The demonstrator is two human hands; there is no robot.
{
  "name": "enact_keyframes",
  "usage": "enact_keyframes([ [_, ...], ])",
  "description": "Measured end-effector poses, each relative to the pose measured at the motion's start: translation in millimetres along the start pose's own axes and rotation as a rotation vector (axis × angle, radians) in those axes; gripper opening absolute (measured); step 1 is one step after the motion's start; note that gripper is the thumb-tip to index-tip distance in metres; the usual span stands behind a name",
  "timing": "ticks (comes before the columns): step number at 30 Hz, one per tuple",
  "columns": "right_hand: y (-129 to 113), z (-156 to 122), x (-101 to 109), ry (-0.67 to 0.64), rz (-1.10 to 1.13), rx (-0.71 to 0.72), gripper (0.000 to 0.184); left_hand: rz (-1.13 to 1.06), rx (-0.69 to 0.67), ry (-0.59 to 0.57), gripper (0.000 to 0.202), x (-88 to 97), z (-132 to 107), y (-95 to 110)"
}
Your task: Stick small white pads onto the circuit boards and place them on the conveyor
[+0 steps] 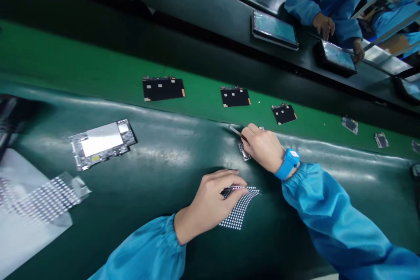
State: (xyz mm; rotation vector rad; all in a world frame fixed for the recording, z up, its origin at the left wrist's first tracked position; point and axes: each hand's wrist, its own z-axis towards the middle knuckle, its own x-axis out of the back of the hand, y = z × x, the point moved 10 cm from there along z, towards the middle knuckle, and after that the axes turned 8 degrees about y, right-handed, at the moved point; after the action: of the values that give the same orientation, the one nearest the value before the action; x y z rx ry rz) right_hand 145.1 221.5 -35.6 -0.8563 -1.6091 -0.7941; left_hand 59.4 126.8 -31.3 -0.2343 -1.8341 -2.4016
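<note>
My left hand [215,199] is closed, its thumb and fingers pinching the upper edge of a sheet of small round white stickers [236,218], which curves down over the dark green mat. Farther up, my right hand [264,148], with a blue wrist strap [288,164], is closed around a slim pen-like tool, seemingly tweezers [235,131], whose end points up and left. Beneath this hand lies a small circuit board [244,153], mostly covered by the fingers. Whether the hand also presses on the board is hidden.
A larger circuit board with a silver plate [102,139] lies left on the mat. Another dotted sheet [49,199] rests on white material [29,245]. Black-covered assemblies [164,89] and smaller boards line the green strip. Across it, a co-worker's hand [324,25] touches a screen device [337,57].
</note>
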Motion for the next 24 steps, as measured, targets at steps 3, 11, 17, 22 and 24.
enact_keyframes([
  [3, -6, 7, 4, -0.069, -0.038, 0.021, 0.024, -0.002, -0.004, 0.004, 0.008, 0.3, 0, 0],
  [11, 19, 22, 6, 0.015, 0.416, 0.087, 0.009, -0.024, 0.008, 0.004, 0.009, -1.1, -2, -2],
  [17, 58, 1, 5, 0.075, 1.213, -0.103, 0.020, -0.032, 0.011, -0.001, 0.011, -0.7, 1, 0],
  [22, 74, -24, 3, 0.273, 1.432, -0.230, 0.023, -0.024, 0.012, -0.002, 0.011, 0.4, 1, 0],
  [24, 78, -33, 7, 0.382, 1.413, -0.238, 0.018, -0.018, 0.015, -0.007, 0.010, 0.3, 0, 0],
])
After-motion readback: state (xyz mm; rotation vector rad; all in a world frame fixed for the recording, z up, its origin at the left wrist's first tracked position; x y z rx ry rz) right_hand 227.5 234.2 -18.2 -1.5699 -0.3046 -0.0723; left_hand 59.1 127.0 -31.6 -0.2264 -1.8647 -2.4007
